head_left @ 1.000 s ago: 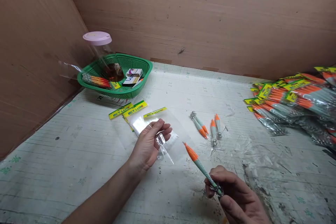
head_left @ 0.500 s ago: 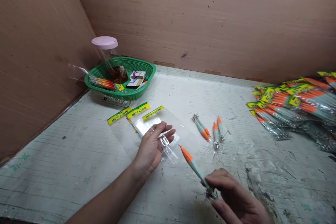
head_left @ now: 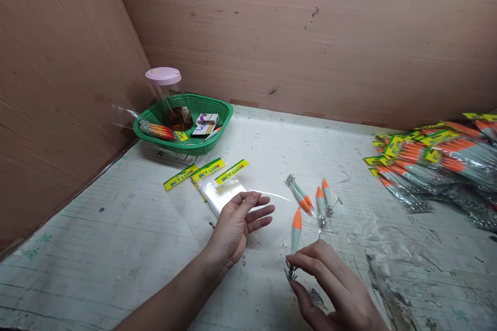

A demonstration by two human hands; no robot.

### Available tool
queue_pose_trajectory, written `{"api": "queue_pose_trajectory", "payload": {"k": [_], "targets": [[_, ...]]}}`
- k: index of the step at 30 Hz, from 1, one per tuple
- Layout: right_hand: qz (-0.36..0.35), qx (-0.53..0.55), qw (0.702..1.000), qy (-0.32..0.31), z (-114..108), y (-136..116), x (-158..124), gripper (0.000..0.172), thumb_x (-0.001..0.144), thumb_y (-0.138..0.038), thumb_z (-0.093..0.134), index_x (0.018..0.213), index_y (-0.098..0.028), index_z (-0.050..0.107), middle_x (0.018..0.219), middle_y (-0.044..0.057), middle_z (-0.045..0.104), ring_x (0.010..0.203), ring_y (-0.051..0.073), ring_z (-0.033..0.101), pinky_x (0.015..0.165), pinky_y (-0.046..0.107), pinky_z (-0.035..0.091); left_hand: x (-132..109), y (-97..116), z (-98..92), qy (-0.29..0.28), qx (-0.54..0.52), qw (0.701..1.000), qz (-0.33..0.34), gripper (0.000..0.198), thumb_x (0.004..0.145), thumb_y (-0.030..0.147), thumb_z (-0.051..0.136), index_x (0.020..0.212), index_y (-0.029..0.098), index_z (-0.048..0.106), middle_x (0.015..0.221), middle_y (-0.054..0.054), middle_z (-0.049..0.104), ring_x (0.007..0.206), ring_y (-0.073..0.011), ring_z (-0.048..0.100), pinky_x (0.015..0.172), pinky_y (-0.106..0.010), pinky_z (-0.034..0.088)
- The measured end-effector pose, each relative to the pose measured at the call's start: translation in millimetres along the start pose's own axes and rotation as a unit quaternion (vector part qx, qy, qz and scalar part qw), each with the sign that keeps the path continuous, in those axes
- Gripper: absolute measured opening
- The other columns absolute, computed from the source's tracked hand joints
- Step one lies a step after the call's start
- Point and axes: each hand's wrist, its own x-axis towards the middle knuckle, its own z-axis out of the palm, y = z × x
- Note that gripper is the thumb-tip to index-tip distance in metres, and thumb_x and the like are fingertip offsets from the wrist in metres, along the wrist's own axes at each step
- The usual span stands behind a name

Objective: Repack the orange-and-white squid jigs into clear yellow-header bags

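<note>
My right hand (head_left: 330,284) pinches the hook end of an orange and pale green squid lure (head_left: 295,230), whose orange tip points away from me. My left hand (head_left: 240,222) lies with its fingers stretched out on a clear plastic bag (head_left: 223,196) with a yellow "BCT LURE" header (head_left: 232,171). Two more such bags (head_left: 194,173) lie fanned out beside it. The held lure is just right of my left fingertips. Three loose lures (head_left: 314,196) rest on the table beyond it.
A green basket (head_left: 217,139) at the back left holds a jar with a pink lid (head_left: 163,76), small boxes and a pack of lures. A heap of bagged lures (head_left: 435,160) fills the right side. Crumpled clear film (head_left: 376,232) lies front right. Brown board walls stand left and behind.
My right hand swung the lure from slanting left to nearly upright and moved its grip to the hook end. My left fingers straightened out over the bag. The camera shifted slightly.
</note>
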Motion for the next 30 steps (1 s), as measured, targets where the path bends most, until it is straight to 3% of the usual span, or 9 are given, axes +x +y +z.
{"api": "queue_pose_trajectory", "payload": {"k": [5,10,16,19,23,30], "targets": [[0.016,0.086,0.995,-0.055,-3.4,-4.5,-3.4,0.025,0.083,-0.005,0.048,0.104,-0.019,0.050,0.084,0.006,0.054,0.076,0.017,0.055,0.065,0.026,0.049,-2.8,2.8,2.9,0.004,0.002,1.000,-0.019,0.008,0.085,0.020,0.061,0.080,0.014,0.059,0.083,-0.005,0.070,0.077,-0.0202,0.071,0.062,-0.026,0.058],[0.005,0.034,0.996,-0.077,-18.5,-1.4,2.4,0.024,0.081,-0.005,0.048,0.100,-0.018,0.050,0.083,0.005,0.054,0.077,0.017,0.055,0.065,0.027,0.049,-4.2,3.8,3.5,-0.029,0.025,0.998,-0.056,0.011,0.085,0.020,0.061,0.076,0.014,0.060,0.076,-0.004,0.070,0.071,-0.0187,0.071,0.057,-0.024,0.057],[-0.054,-0.004,0.993,-0.105,-20.7,-1.3,20.9,0.024,0.078,-0.002,0.045,0.091,-0.018,0.056,0.080,0.005,0.060,0.076,0.018,0.053,0.063,0.029,0.049,-6.3,0.0,2.7,-0.098,0.073,0.988,-0.095,0.015,0.081,0.027,0.067,0.084,0.013,0.064,0.089,-0.009,0.072,0.073,-0.0199,0.071,0.060,-0.026,0.057],[-0.092,-0.078,0.991,-0.062,-15.0,4.3,23.7,0.031,0.079,0.000,0.044,0.103,-0.015,0.059,0.084,0.007,0.064,0.076,0.018,0.055,0.065,0.031,0.051,-8.3,-0.7,3.0,-0.126,0.086,0.982,-0.111,0.025,0.078,0.032,0.070,0.092,0.012,0.065,0.096,-0.012,0.071,0.072,-0.0189,0.070,0.059,-0.026,0.057],[-0.103,-0.141,0.985,0.004,-8.7,11.2,19.0,0.037,0.086,-0.003,0.047,0.122,-0.009,0.052,0.103,0.014,0.067,0.085,0.020,0.059,0.073,0.035,0.053,-10.5,-3.2,3.4,-0.130,0.058,0.986,-0.088,0.028,0.078,0.033,0.071,0.094,0.012,0.064,0.095,-0.012,0.071,0.078,-0.0202,0.069,0.070,-0.030,0.057],[-0.143,-0.219,0.965,0.030,-3.0,4.4,17.0,0.031,0.092,-0.007,0.039,0.109,-0.011,0.064,0.111,0.015,0.068,0.093,0.023,0.061,0.074,0.035,0.054,-13.1,-9.3,5.2,-0.121,-0.018,0.988,-0.093,0.029,0.090,0.038,0.054,0.102,0.012,0.056,0.107,-0.018,0.069,0.089,-0.0261,0.070,0.079,-0.036,0.054]]}}
